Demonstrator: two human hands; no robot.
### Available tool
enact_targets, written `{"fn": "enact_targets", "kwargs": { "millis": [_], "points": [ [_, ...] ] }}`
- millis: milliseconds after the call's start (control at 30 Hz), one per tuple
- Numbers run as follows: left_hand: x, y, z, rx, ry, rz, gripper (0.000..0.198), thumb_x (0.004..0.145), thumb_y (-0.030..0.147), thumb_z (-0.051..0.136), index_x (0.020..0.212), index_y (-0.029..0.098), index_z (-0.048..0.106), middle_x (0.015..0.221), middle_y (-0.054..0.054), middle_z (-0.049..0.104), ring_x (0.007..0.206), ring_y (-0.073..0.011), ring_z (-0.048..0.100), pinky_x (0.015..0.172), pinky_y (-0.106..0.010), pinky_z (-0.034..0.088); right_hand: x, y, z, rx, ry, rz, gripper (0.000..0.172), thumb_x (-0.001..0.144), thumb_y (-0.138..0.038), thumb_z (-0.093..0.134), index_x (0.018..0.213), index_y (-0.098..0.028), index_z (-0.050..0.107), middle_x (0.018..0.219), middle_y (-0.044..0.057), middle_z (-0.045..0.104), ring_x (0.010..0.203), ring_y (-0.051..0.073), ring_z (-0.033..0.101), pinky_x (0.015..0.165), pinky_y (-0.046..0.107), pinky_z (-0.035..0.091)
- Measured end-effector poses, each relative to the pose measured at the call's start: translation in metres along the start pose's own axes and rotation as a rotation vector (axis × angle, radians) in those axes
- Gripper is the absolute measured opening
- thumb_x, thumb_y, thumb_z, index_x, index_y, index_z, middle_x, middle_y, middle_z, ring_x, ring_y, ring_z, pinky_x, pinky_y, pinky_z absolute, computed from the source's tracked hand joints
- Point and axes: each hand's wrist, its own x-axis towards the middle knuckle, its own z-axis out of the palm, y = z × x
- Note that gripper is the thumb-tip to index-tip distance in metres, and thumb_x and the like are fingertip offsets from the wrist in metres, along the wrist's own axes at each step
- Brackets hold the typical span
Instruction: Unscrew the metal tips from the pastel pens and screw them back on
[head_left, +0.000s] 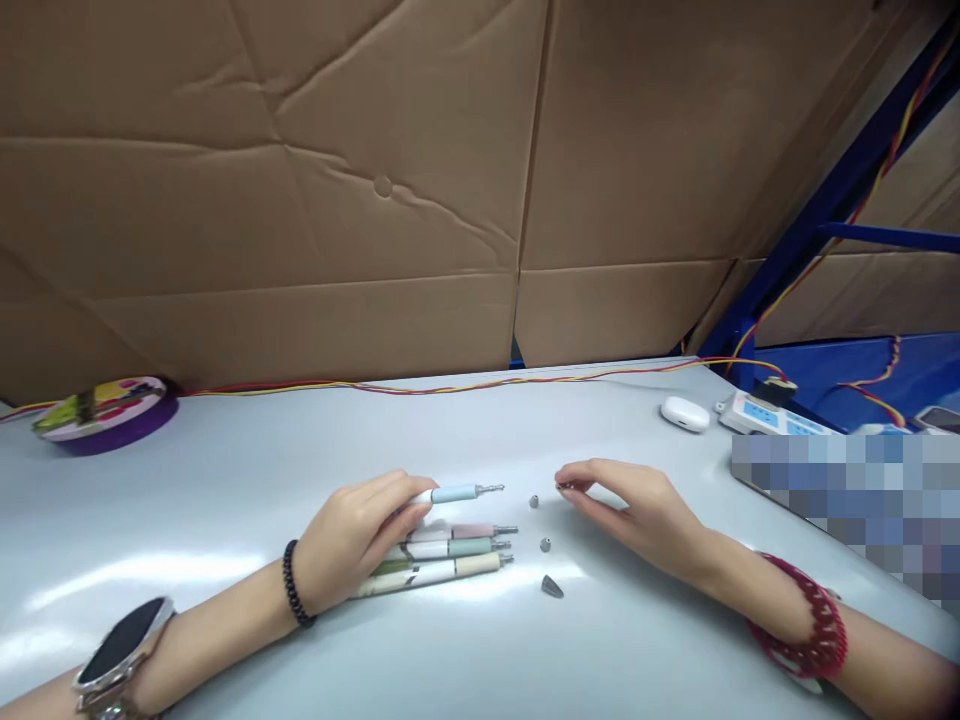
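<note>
My left hand (367, 530) is closed around a pen with a light blue grip (455, 493), its bare metal end pointing right. Just below lie three more pens side by side: one with a pink grip (472, 531), one with a green grip (469, 547) and one with a yellow grip (478, 565). Their left ends are partly hidden by my left hand. Between the hands, three small grey metal pen tips (553, 587) rest on the table. My right hand (637, 505) pinches a small dark metal pen tip (565, 486) between thumb and fingertips.
A purple round tin (112, 420) stands at the back left. At the back right are a white earbud case (685, 414) and a power strip (772, 415). A red and yellow cable (442, 388) runs along the table's rear edge, before a cardboard wall (300, 220).
</note>
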Motion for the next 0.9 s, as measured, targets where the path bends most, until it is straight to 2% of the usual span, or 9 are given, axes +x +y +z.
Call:
{"fn": "enact_targets", "kwargs": {
  "millis": [167, 267, 367, 433, 500, 533, 600, 733, 900],
  "points": [
    [-0.006, 0.023, -0.004, -0.102, -0.034, -0.076, 0.028, 0.099, 0.028, 0.03, 0.114, 0.022, 0.054, 0.095, -0.001, 0.064, 0.078, -0.0156, 0.06, 0.071, -0.023, 0.044, -0.006, -0.026, 0.004, 0.243, 0.161, 0.021, 0.01, 0.085, -0.015, 0.055, 0.09, -0.021, 0.05, 0.077, 0.001, 0.065, 0.066, 0.014, 0.066, 0.061, 0.024, 0.055],
    [-0.008, 0.042, -0.006, -0.259, -0.127, -0.134, 0.027, 0.099, 0.03, 0.03, 0.112, 0.025, 0.054, 0.079, 0.002, 0.061, 0.065, -0.0134, 0.054, 0.063, -0.021, 0.04, -0.008, -0.042, 0.004, 0.444, 0.161, 0.107, 0.011, 0.087, -0.014, 0.052, 0.089, -0.022, 0.046, 0.077, 0.001, 0.065, 0.069, 0.014, 0.067, 0.061, 0.024, 0.056],
    [-0.01, 0.058, -0.005, -0.421, -0.225, -0.202, 0.03, 0.098, 0.037, 0.031, 0.102, 0.023, 0.058, 0.066, 0.003, 0.051, 0.062, -0.014, 0.046, 0.061, -0.022, 0.037, -0.008, -0.049, 0.003, 0.496, 0.076, 0.107, 0.013, 0.089, -0.013, 0.05, 0.098, -0.022, 0.047, 0.083, 0.002, 0.066, 0.074, 0.014, 0.067, 0.066, 0.025, 0.056],
    [-0.013, 0.065, -0.002, -0.604, -0.322, -0.348, 0.035, 0.096, 0.047, 0.033, 0.096, 0.021, 0.057, 0.061, 0.004, 0.045, 0.055, -0.0126, 0.04, 0.053, -0.021, 0.034, -0.008, -0.049, 0.003, 0.458, 0.018, 0.045, 0.016, 0.089, -0.013, 0.05, 0.103, -0.021, 0.05, 0.086, 0.003, 0.066, 0.074, 0.013, 0.065, 0.068, 0.025, 0.055],
    [-0.016, 0.071, 0.003, -0.847, -0.445, -0.563, 0.045, 0.09, 0.061, 0.035, 0.095, 0.02, 0.054, 0.058, 0.005, 0.04, 0.044, -0.0094, 0.029, 0.041, -0.019, 0.024, -0.008, -0.047, 0.002, 0.409, -0.024, 0.005, 0.014, 0.089, -0.014, 0.05, 0.101, -0.02, 0.054, 0.086, 0.004, 0.067, 0.074, 0.013, 0.064, 0.068, 0.024, 0.053],
    [-0.018, 0.073, 0.006, -0.948, -0.482, -0.66, 0.05, 0.086, 0.067, 0.037, 0.096, 0.021, 0.053, 0.057, 0.006, 0.038, 0.041, -0.0079, 0.023, 0.037, -0.019, 0.018, -0.008, -0.046, 0.002, 0.394, -0.044, 0.003, 0.013, 0.089, -0.015, 0.05, 0.099, -0.019, 0.056, 0.086, 0.004, 0.067, 0.074, 0.013, 0.064, 0.068, 0.023, 0.052],
    [-0.02, 0.076, 0.009, -1.088, -0.53, -0.766, 0.055, 0.08, 0.072, 0.042, 0.098, 0.022, 0.053, 0.057, 0.008, 0.036, 0.039, -0.006, 0.015, 0.034, -0.018, 0.01, -0.007, -0.045, 0.002, 0.39, -0.087, 0.031, 0.011, 0.09, -0.017, 0.05, 0.097, -0.018, 0.059, 0.085, 0.004, 0.068, 0.074, 0.013, 0.064, 0.07, 0.023, 0.052],
    [-0.021, 0.074, 0.01, -1.198, -0.563, -0.78, 0.053, 0.079, 0.071, 0.047, 0.098, 0.022, 0.054, 0.059, 0.007, 0.038, 0.039, -0.0046, 0.014, 0.033, -0.016, 0.008, -0.007, -0.045, 0.003, 0.431, -0.123, 0.076, 0.012, 0.091, -0.019, 0.051, 0.097, -0.018, 0.061, 0.088, 0.004, 0.069, 0.078, 0.013, 0.064, 0.072, 0.023, 0.051],
    [-0.022, 0.065, 0.009, -1.239, -0.648, -0.731, 0.045, 0.086, 0.065, 0.045, 0.1, 0.023, 0.05, 0.06, 0.008, 0.035, 0.04, -0.005, 0.015, 0.034, -0.015, 0.011, -0.008, -0.046, 0.003, 0.488, -0.146, 0.039, 0.013, 0.09, -0.016, 0.053, 0.099, -0.019, 0.062, 0.091, 0.003, 0.07, 0.081, 0.012, 0.066, 0.074, 0.022, 0.051]
  ]
}}
